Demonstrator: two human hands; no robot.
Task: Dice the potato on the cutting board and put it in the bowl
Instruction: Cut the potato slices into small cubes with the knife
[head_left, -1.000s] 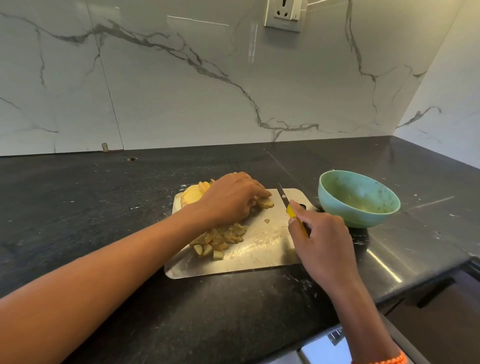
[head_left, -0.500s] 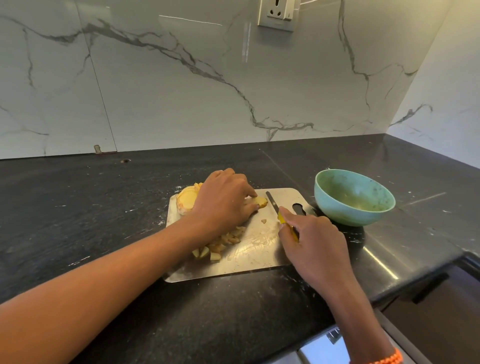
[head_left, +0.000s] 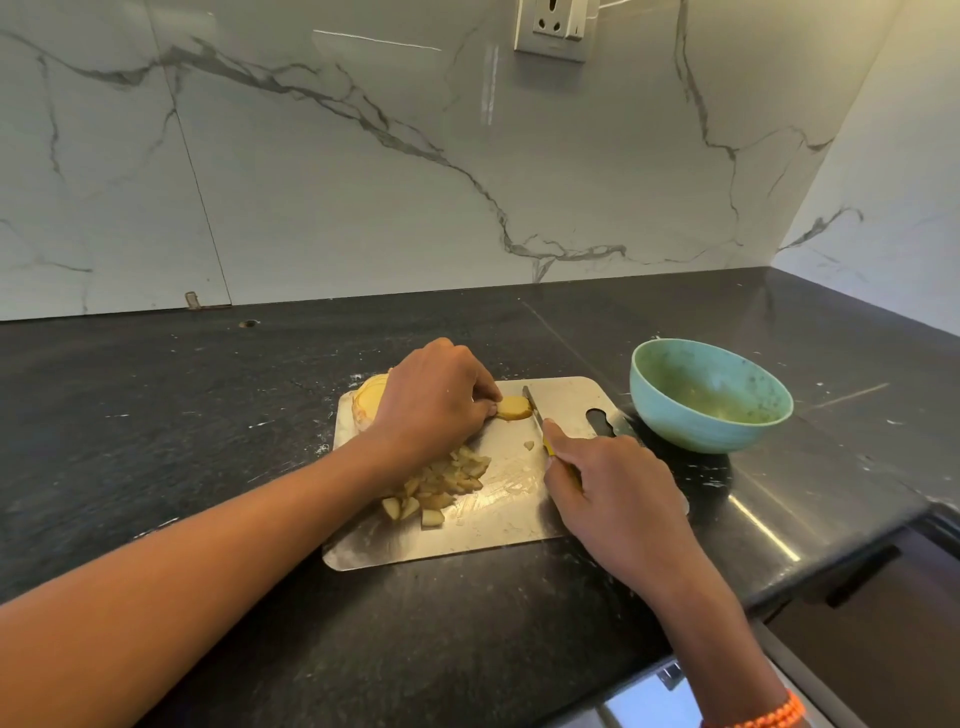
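A steel cutting board lies on the black counter. My left hand pinches a round potato slice flat on the board. Behind that hand sits a stack of uncut slices, partly hidden. My right hand grips a yellow-handled knife, whose blade stands right next to the slice on its right side. A heap of diced potato lies on the board near my left wrist, and one small bit lies apart. The teal bowl stands to the right of the board.
The black counter ends in a front edge at the lower right. A marble wall with a socket backs the counter, and a side wall closes the right corner.
My left hand has set a single slice flat on the board. The knife has moved left, up against that slice. The camera has shifted a little.
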